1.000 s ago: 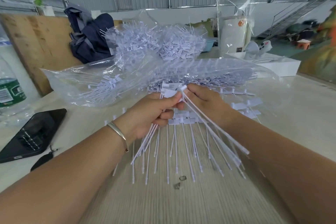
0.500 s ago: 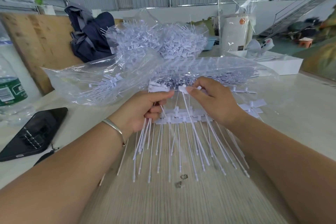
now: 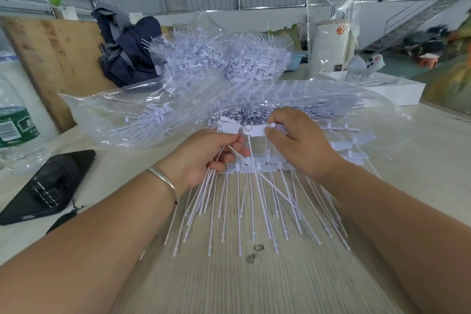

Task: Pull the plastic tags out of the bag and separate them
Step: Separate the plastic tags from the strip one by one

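Tags [image 3: 251, 132] half-split above the tabletop [image 3: 254, 283], just outside the bag [image 3: 122, 120]. Left hand [image 3: 204, 158] gripping a bundle of stems, right hand [image 3: 298, 143] pinching one head. Best peeled sideways, steadily, stems kept untangled.

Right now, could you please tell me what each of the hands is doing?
Left hand: fingers curled round a bunch of white plastic tags by their stems.
Right hand: pinches the flat head of one tag.

Both hands [image 3: 204, 158] [image 3: 300, 145] curled in pinching grip
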The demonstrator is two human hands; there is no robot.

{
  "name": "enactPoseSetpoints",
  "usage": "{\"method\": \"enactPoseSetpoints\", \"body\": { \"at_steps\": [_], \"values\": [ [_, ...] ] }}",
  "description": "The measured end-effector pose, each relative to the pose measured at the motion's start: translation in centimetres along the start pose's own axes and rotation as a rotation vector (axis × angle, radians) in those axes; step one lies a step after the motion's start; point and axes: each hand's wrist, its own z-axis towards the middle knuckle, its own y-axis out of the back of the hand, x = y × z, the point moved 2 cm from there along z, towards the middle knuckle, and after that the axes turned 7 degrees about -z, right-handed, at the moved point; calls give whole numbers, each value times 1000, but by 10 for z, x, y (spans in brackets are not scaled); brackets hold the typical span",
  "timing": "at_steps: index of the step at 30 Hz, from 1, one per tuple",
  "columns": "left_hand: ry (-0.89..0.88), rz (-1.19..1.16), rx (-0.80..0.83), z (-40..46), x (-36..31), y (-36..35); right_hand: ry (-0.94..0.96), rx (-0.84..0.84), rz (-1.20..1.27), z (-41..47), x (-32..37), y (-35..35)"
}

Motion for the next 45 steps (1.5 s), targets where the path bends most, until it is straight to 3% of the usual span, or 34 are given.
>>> {"method": "enactPoseSetpoints", "body": {
  "at_steps": [5,11,24,33,45],
  "values": [
    [-10,16,-58,-1,0,1,96,45,-92,0,1,-2],
    [-106,-122,-115,0,-8,4,107,28,-81,-1,2,-1],
    [-39,-202,-12,-2,-4,-3,154,-11,-136,-2,8,-3],
    [-23,-15,68,-7,-4,-8,155,11,-106,-3,8,-4],
    [-13,-3,-55,-4,-3,-3,75,-129,-207,1,2,8]
  ]
}}
